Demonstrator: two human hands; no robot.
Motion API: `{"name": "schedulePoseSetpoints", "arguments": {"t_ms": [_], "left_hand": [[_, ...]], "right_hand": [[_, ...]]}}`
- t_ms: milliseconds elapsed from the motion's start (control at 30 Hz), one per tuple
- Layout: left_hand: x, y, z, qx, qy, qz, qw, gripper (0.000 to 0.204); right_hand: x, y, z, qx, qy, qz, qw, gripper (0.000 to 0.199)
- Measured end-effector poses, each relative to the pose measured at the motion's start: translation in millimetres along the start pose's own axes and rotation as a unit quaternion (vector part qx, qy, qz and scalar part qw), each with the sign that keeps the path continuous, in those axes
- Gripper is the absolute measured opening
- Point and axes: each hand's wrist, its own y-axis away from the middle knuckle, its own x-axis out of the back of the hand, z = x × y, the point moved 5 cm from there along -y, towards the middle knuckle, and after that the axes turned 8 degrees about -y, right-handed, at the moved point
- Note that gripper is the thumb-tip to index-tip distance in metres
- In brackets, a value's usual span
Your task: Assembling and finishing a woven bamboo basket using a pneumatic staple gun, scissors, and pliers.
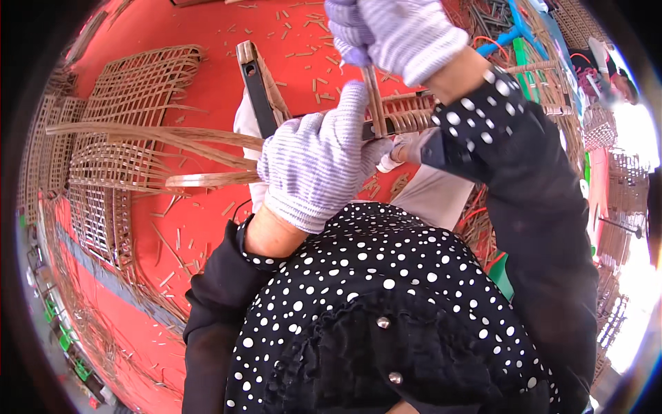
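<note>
Both my hands wear white-and-purple striped knit gloves. My right hand is raised at the top, its fingers closed round the upper end of a flat brown wicker strip. That strip runs down to a black metal frame partly wrapped in brown wicker. My left hand lies closed over the frame's crossbar, thumb pointing up beside the strip. Several long wicker strips stick out to the left from under my left hand. The left fingertips are mostly hidden. The frame rests in front of my lap, between my legs.
Woven brown wicker panels lie at the left on the red floor. Short wicker offcuts are scattered about. Blue tubing, black metal pieces and more wicker work stand at the right.
</note>
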Motion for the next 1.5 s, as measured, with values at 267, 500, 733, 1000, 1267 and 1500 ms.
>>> {"name": "schedulePoseSetpoints", "arguments": {"t_ms": [267,500,733,1000,1267,1500], "left_hand": [[-4,-10,-9,0.007,-0.075,-0.143,0.987,0.034],[-22,-42,-11,-0.058,-0.039,-0.155,0.985,0.034],[-47,-63,-72,0.095,0.088,-0.332,0.934,0.035],[-54,-71,-67,0.043,0.106,-0.348,0.931,0.033],[-52,-63,-62,0.000,0.040,-0.293,0.955,0.034],[-44,-66,-47,-0.057,-0.052,-0.262,0.962,0.042]], "right_hand": [[31,-74,66,-0.103,0.092,0.007,0.990,0.030],[81,-71,28,-0.052,0.253,0.006,0.966,0.026],[78,46,-1,0.177,0.325,-0.046,0.928,0.026],[69,49,87,0.150,0.216,-0.045,0.964,0.036],[72,32,88,-0.064,0.199,0.015,0.978,0.024],[83,49,68,0.320,0.532,0.071,0.781,0.025]]}}
